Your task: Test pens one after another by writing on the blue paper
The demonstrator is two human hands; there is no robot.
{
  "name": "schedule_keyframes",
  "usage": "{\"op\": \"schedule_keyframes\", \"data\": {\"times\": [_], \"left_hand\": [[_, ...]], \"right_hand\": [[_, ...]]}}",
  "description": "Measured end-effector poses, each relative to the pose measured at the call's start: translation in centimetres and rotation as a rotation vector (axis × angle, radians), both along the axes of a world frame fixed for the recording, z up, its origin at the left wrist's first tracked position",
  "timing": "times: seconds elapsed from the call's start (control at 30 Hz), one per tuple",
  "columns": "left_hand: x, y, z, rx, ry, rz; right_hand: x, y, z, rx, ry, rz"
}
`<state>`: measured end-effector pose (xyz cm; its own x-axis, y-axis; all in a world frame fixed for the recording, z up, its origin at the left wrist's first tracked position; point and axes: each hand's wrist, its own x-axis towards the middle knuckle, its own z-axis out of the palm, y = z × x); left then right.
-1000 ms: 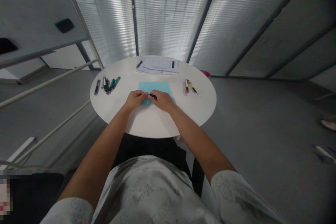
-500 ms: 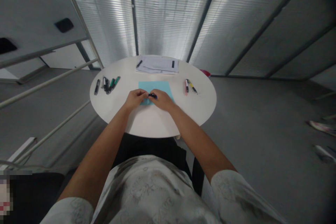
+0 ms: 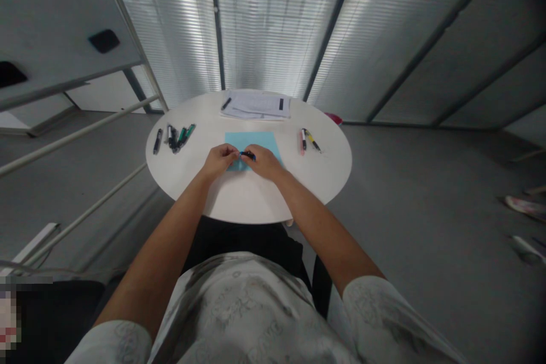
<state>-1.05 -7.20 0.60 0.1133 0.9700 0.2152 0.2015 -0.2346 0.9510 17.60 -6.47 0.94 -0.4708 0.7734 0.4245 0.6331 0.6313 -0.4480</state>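
A dark pen (image 3: pixel 248 155) with a bit of blue on it lies crosswise between my two hands, over a light blue sheet of paper (image 3: pixel 251 137). My right hand (image 3: pixel 263 162) is closed around its body. The fingers of my left hand (image 3: pixel 219 160) pinch together at the pen's left end; exactly what part they grip is hidden. Beneath both hands, the blue sheet rests on the white round table (image 3: pixel 247 199), its near part covered by them.
On the table's left lie several black and green pens (image 3: pixel 181 137). To the right are a few more pens and markers (image 3: pixel 304 141). A stack of white papers (image 3: pixel 256 105) sits at the far edge. A metal-railed frame (image 3: pixel 128 103) stands left of the table.
My hands stay almost in place. A little more blue shows at the pen's left end, and my left fingers have shifted very slightly left.
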Motion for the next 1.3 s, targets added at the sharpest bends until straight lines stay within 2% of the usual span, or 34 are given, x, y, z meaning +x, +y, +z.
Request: {"op": "schedule_keyframes", "data": {"times": [0.23, 0.53, 0.7, 0.77, 0.83, 0.97, 1.07, 1.13, 1.2, 1.3], "left_hand": [[0.1, 0.0, 0.0, -0.007, -0.018, 0.023], [0.1, -0.2, 0.1, -0.020, 0.054, 0.018], [0.2, -0.3, 0.2, -0.018, 0.011, -0.004], [0.0, -0.2, 0.0, 0.004, -0.005, 0.020], [-0.3, 0.0, -0.3, 0.066, 0.019, 0.104], [-0.8, 0.2, -0.3, 0.264, 0.253, 0.373], [-0.4, -0.1, -0.1, 0.299, 0.542, 0.474], [0.1, -0.4, 0.0, 0.269, 0.693, 0.437], [0.4, -0.5, -0.2, 0.233, 0.827, 0.332], [0.6, -0.4, -0.5, 0.215, 0.938, 0.219]], "right_hand": [[0.0, -0.2, 0.2, -0.016, -0.020, -0.013], [0.0, -0.1, -0.2, -0.008, -0.027, -0.003], [-0.1, -0.1, -0.2, -0.012, -0.037, -0.008], [-0.1, 0.0, -0.2, -0.010, -0.031, -0.010], [0.0, 0.1, -0.2, 0.003, -0.012, -0.019], [0.4, 0.5, 0.0, 0.050, 0.061, -0.110], [1.0, 0.7, 0.2, 0.059, 0.098, -0.184], [1.2, 0.8, 0.3, 0.057, 0.107, -0.209], [1.4, 0.9, 0.3, 0.054, 0.111, -0.221], [1.3, 0.9, 0.3, 0.051, 0.107, -0.221]]}}
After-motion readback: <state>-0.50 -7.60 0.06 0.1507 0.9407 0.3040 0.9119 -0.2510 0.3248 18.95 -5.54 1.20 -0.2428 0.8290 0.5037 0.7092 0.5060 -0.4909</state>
